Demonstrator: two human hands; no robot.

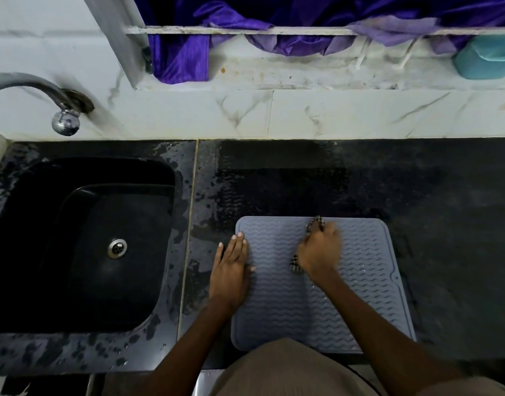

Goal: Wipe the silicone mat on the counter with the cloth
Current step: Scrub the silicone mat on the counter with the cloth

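A grey-blue silicone mat (368, 281) with wavy ridges lies flat on the black counter (445, 224), near its front edge. My left hand (229, 267) rests flat, fingers together, on the mat's left edge, half on the counter. My right hand (319, 250) presses a small checked cloth (317, 222) onto the upper middle of the mat. Most of the cloth is hidden under the hand; one end pokes out past the fingers at the mat's far edge, another end shows near the wrist. The right hand is slightly blurred.
A black sink (82, 241) with a metal drain is set into the counter on the left, and a chrome tap (62, 110) comes out of the white marble wall. The counter around the mat is wet. Purple fabric and a teal container (485, 57) sit on the ledge behind.
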